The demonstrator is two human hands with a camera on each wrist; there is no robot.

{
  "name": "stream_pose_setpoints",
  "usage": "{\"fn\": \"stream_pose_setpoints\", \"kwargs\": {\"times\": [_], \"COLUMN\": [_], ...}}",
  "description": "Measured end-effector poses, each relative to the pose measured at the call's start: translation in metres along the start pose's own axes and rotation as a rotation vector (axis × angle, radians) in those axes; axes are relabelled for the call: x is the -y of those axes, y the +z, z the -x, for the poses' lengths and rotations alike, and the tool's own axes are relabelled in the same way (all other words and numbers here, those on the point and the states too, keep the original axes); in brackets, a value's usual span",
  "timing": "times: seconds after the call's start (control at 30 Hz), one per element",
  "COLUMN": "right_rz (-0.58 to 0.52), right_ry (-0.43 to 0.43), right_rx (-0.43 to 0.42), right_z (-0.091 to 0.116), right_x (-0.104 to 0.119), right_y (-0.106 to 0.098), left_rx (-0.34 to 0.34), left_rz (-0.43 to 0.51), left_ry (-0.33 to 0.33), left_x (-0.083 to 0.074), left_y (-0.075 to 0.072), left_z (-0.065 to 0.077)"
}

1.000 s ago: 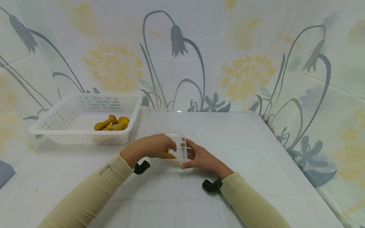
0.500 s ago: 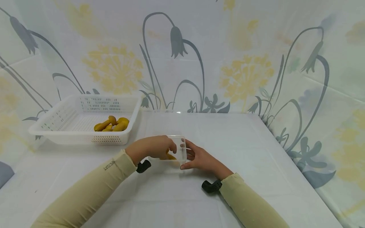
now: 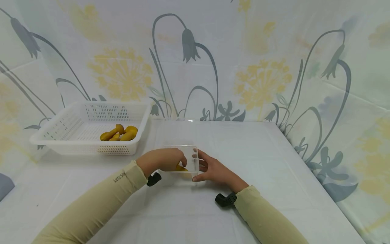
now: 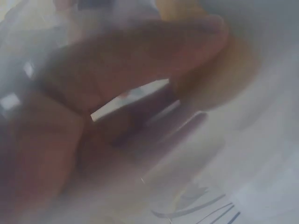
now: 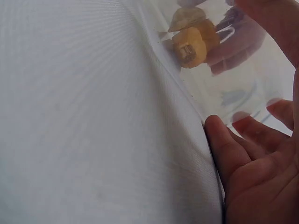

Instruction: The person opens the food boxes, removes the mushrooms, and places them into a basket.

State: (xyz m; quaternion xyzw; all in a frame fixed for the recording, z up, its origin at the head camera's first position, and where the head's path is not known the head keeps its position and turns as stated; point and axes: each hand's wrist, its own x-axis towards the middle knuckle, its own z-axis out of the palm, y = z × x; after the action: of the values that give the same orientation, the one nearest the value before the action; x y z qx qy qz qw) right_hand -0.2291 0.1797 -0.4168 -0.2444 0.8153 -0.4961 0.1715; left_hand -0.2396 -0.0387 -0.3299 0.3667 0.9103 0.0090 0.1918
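Note:
A clear plastic box (image 3: 190, 158) stands on the white table in the head view. My left hand (image 3: 166, 159) reaches into it from above and pinches a yellow mushroom (image 4: 219, 79) between thumb and fingers, low in the box; part of that mushroom is hidden behind the hand. My right hand (image 3: 213, 170) grips the box's right side, fingers spread along the wall and thumb near the front corner. Through the clear wall in the right wrist view, a mushroom's cut stem end (image 5: 188, 52) shows beside the left fingers (image 5: 238, 49). The left wrist view is blurred.
A white perforated basket (image 3: 76, 146) stands at the back left, with several yellow mushrooms (image 3: 129, 133) in its near right corner. A flower-printed cloth (image 3: 195, 67) hangs behind the white table (image 3: 243, 145). A grey-blue object (image 3: 5, 186) shows at the left edge.
My left hand has sunk slightly lower in the box, and the yellow mushroom's visible part has shifted a little. The right hand holds its place on the box.

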Motion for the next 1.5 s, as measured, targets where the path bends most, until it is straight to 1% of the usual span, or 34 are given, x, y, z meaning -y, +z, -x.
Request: {"fn": "stream_pose_setpoints", "kwargs": {"times": [0.3,0.5,0.67,0.83,1.03,1.23,1.37,1.5], "right_rz": [0.007,0.008,0.022,0.038,0.046,0.031,0.024,0.022], "right_ry": [0.001,0.003,-0.006,0.009,0.023,0.029,0.027,0.041], "right_rx": [-0.003,-0.002,0.001,-0.007,-0.009,-0.008,-0.006,-0.01], "right_z": [0.001,0.002,0.002,0.0,0.0,0.001,0.001,0.002], "right_x": [0.0,0.0,0.001,0.0,0.002,0.003,0.003,0.004], "right_y": [0.0,0.0,0.0,-0.001,0.0,0.0,0.001,0.001], "left_rx": [-0.027,-0.054,-0.086,-0.11,-0.122,-0.168,-0.184,-0.208], "left_rz": [0.021,0.033,0.072,0.101,0.144,0.163,0.181,0.173], "left_ry": [0.007,0.034,0.035,0.007,-0.034,-0.038,-0.039,-0.031], "left_x": [0.0,0.002,0.005,0.005,0.003,0.004,0.004,0.007], "left_y": [-0.001,-0.002,-0.004,-0.009,-0.016,-0.023,-0.028,-0.032], "left_z": [0.003,0.004,0.007,0.012,0.021,0.032,0.039,0.046]}}
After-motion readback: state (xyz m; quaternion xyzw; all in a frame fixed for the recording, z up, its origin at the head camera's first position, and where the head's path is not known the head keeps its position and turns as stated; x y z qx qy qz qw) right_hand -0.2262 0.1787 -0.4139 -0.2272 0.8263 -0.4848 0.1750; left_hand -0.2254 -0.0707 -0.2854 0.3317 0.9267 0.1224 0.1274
